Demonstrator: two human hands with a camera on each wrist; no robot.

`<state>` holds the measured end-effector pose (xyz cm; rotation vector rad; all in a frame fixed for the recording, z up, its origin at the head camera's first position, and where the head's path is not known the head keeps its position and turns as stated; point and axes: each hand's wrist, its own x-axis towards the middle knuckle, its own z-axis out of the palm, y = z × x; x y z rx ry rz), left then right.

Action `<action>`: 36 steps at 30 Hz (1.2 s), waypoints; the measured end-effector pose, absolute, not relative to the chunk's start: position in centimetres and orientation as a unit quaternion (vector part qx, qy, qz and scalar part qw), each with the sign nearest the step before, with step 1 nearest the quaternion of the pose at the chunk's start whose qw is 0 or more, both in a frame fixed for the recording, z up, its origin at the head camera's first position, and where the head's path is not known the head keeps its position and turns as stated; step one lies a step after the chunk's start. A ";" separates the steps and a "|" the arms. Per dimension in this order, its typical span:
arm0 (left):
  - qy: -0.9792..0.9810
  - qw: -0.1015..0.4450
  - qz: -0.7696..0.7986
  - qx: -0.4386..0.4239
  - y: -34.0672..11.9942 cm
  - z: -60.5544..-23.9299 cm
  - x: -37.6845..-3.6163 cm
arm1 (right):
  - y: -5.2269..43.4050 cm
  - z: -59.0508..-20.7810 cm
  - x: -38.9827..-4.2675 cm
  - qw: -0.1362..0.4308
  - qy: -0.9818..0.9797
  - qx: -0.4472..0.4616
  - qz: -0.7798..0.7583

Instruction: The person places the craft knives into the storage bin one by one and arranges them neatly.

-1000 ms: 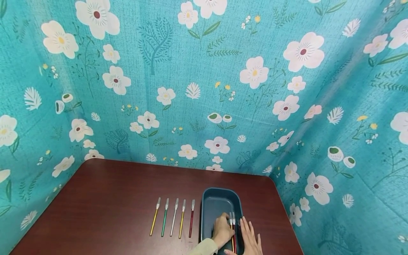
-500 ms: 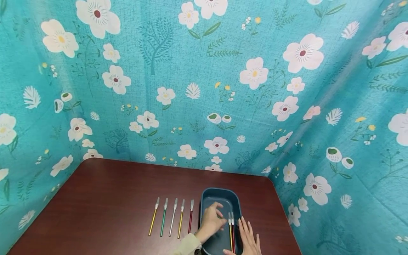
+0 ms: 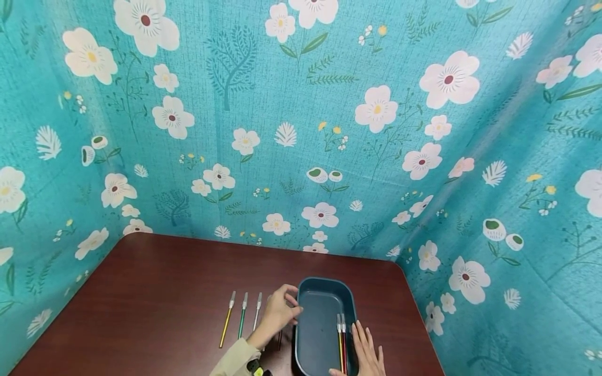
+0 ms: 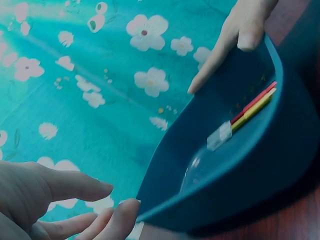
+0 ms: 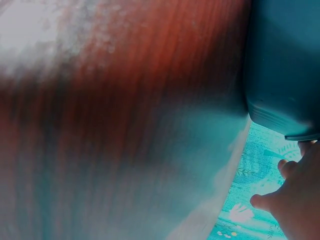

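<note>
My left hand (image 3: pixel 278 313) hovers beside the left rim of a dark blue tray (image 3: pixel 301 360), fingers loosely bent and nothing between them. Below it, a row of slim pen-like tools with translucent caps lies on the table; a yellow one (image 3: pixel 226 326), a green one (image 3: pixel 242 321) and a silver one (image 3: pixel 256 312) show, and the hand and arm partly hide the rest. Inside the tray, along its right wall, lie a yellow pen-like tool (image 3: pixel 340 344) and a red one (image 3: pixel 344 344). My right hand (image 3: pixel 367 351) rests at the tray's right rim with straight fingers.
The dark red-brown table (image 3: pixel 155 303) reaches back to a turquoise flowered curtain (image 3: pixel 263 198), which also hangs at both sides. A dark watch (image 3: pixel 254 366) with a yellow-green face sits on the left wrist.
My left hand has let go of the pen-like tools in the tray, lifted, and moved left past the rim to above the row. The right hand stays at the tray.
</note>
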<state>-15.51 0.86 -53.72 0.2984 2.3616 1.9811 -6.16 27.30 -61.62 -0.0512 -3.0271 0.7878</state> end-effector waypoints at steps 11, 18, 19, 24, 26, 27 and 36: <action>0.783 -0.029 0.618 0.062 -3.0 -54.9 -15.0 | 27.4 -61.3 -6.1 0.002 -0.964 -0.030 0.266; 0.787 -0.033 0.616 0.032 -4.6 -54.8 -14.5 | 27.3 -61.2 -6.0 0.008 -0.964 -0.028 0.265; 0.793 -0.036 0.608 0.025 -4.9 -54.8 -14.5 | 27.3 -61.2 -6.0 0.009 -0.964 -0.028 0.263; 0.801 -0.037 0.597 0.008 -5.9 -55.3 -14.3 | 27.4 -61.3 -6.1 0.015 -0.966 -0.027 0.255; 0.799 -0.038 0.601 0.003 -6.3 -55.6 -14.2 | 27.4 -61.4 -6.2 0.018 -0.967 -0.020 0.254; 0.798 -0.039 0.601 0.000 -6.5 -55.7 -14.1 | 27.4 -61.4 -6.2 0.018 -0.967 -0.018 0.252; 0.813 -0.056 0.579 -0.026 -8.6 -56.8 -13.9 | 27.4 -61.7 -6.3 0.017 -0.971 -0.009 0.239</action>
